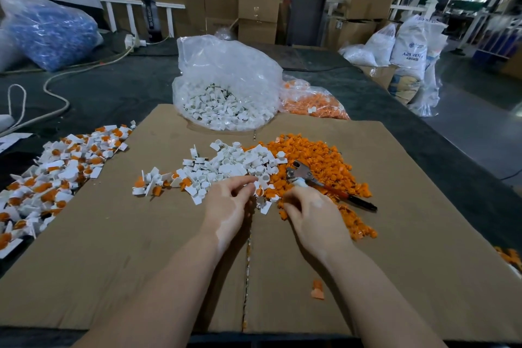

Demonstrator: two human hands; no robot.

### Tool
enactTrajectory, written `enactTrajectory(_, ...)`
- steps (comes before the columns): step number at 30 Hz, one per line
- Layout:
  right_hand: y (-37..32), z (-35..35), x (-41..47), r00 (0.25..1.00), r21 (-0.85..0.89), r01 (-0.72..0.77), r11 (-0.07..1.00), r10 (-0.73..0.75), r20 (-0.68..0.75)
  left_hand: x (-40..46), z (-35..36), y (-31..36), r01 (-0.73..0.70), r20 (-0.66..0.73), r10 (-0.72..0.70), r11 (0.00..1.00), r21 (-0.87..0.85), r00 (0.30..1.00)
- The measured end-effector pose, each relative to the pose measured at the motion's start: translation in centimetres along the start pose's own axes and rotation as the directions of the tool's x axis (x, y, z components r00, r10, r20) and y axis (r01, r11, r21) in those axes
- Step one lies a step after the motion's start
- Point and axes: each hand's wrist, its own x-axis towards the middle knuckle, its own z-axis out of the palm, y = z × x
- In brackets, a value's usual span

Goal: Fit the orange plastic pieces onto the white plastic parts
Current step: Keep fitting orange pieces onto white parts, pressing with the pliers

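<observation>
A heap of loose white plastic parts (226, 168) lies mid-cardboard, with a heap of orange plastic pieces (319, 161) spreading to its right. My left hand (228, 206) reaches into the near edge of the white heap, thumb and fingers curled and pinching a small white part (258, 189). My right hand (309, 213) sits at the near edge of the orange heap. Its fingers curl inward and pinch an orange piece (282, 207), mostly hidden by the fingers. The hands are a short gap apart.
Pliers (324, 182) with a red-black handle lie on the orange heap just beyond my right hand. Fitted white-and-orange parts (56, 175) pile up at the left. Behind stand a bag of white parts (226, 87) and a bag of orange pieces (313, 104). The cardboard sheet (127, 248) covers the table.
</observation>
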Motion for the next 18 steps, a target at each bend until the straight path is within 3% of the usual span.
enactTrajectory(7,-1.2,2.1,0.1,0.954,0.157,0.265,0.951,-0.234,-0.189,-0.1,-0.1,0.0,-0.061,0.116,0.05,0.994,0.093,0.992)
enactTrajectory(12,-1.0,2.2,0.2,0.954,0.181,0.232,0.956,-0.187,-0.237,-0.4,-0.4,-0.1,-0.03,0.165,0.019,0.997,0.065,0.986)
enactTrajectory(18,-1.0,2.2,0.1,0.959,0.224,0.212,0.951,-0.158,-0.236,-0.6,-0.1,-0.3,-0.152,0.184,0.124,0.978,0.147,0.975)
